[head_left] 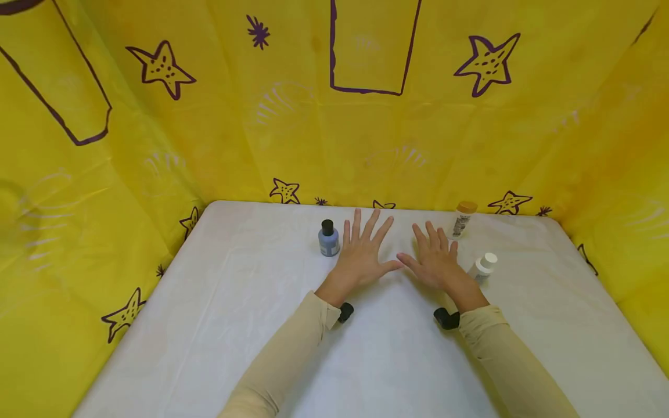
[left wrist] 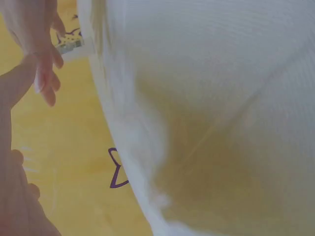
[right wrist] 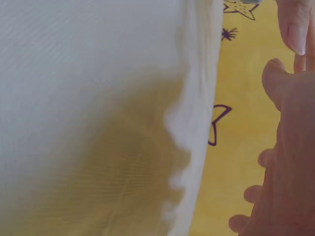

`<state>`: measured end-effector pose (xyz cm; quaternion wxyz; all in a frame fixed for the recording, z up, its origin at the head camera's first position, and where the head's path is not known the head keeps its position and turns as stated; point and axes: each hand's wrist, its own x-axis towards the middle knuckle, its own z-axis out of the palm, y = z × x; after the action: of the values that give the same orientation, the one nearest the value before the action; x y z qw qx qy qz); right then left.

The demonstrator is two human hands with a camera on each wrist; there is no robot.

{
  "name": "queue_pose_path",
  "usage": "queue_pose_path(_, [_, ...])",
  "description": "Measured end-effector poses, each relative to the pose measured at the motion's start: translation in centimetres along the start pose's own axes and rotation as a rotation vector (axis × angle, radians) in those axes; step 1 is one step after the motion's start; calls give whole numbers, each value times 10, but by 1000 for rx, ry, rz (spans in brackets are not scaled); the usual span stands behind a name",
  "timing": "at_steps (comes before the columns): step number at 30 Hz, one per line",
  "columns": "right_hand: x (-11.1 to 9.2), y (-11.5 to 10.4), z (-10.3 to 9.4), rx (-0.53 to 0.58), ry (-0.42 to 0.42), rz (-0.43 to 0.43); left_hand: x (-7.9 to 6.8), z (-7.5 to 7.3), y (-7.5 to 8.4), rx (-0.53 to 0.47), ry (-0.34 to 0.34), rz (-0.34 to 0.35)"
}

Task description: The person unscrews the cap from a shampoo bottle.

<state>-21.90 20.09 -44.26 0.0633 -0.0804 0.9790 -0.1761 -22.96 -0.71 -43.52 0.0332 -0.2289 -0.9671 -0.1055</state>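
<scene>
Beneath the blue bottle (head_left: 328,240): one counter (head_left: 392,360), covered in white, lightly creased, its far corners rounded.
Behind and to both sides of the blue bottle: yellow cloth (head_left: 313,139) on three sides, with starfish drawings (head_left: 162,69) outlined in purple.
Bottles: three, all standing on the counter; the blue one, with a black cap, is left of the other two.
Orange-capped bottle (head_left: 462,220): one, well to the right of the blue bottle and a little farther back, with dark print on its side.
White-capped bottle (head_left: 483,267): one, well to the right of the blue bottle and nearer the person, partly hidden by the right wrist.
Hands: two; left hand (head_left: 360,255) just right of the blue bottle, right hand (head_left: 436,264) farther right of it.
Left fingers (head_left: 356,225): straight, spread wide, grasping nothing.
Right fingers (head_left: 432,233): extended, released, grasping nothing.
Thumbs (head_left: 391,266): two, tips close together right of the blue bottle; cannot tell whether they touch.
Sleeves (head_left: 292,342): two, beige, nearer the person than the blue bottle.
Black wrist pieces (head_left: 446,318): two, one at each cuff.
</scene>
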Motion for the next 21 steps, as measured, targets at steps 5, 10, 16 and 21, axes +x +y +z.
queue_pose_path(5, [1, -6, -3, 19, 22, -16, -1, -6, -4, -3, 53, 5])
queue_pose_path(10, [4, -12, -6, 65, 46, -48, -2, -14, -8, -22, 136, 18])
queue_pose_path(16, [9, -17, -7, 149, 73, -71, -5, -25, -15, -61, 240, 23])
queue_pose_path(21, [15, -25, -8, 237, 87, -98, -10, -30, -25, -89, 329, 8])
